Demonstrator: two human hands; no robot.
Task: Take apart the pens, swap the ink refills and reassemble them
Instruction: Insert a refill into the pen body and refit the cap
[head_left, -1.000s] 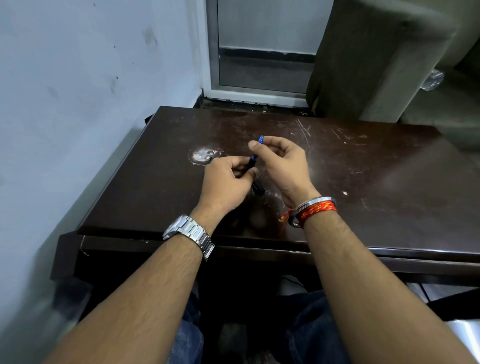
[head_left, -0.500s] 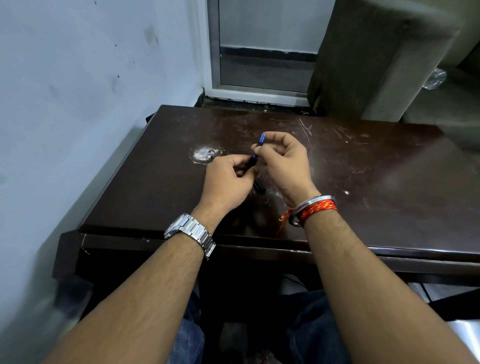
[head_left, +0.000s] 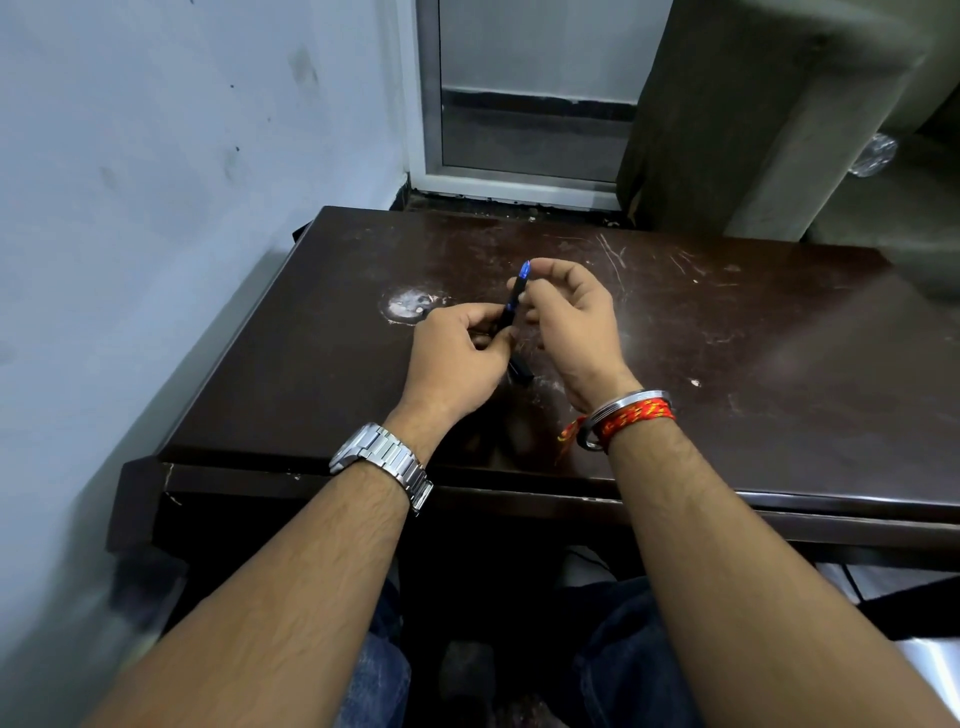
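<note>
"Where's the pen (head_left: 511, 306)?"

"Centre frame, over the counter (head_left: 727, 364). The left hand (head_left: 457, 358) has its grip clamped on the barrel; the right hand (head_left: 571, 322) pinches the blue upper end. Pen tilts upward, slightly right."

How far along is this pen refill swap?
Done: nothing visible; no loose refill shows. In hand: the left hand grips a black pen while the right hand pinches its blue end. Left: opening it, swapping and reassembling. A dark piece under the left hand is unclear.
</note>
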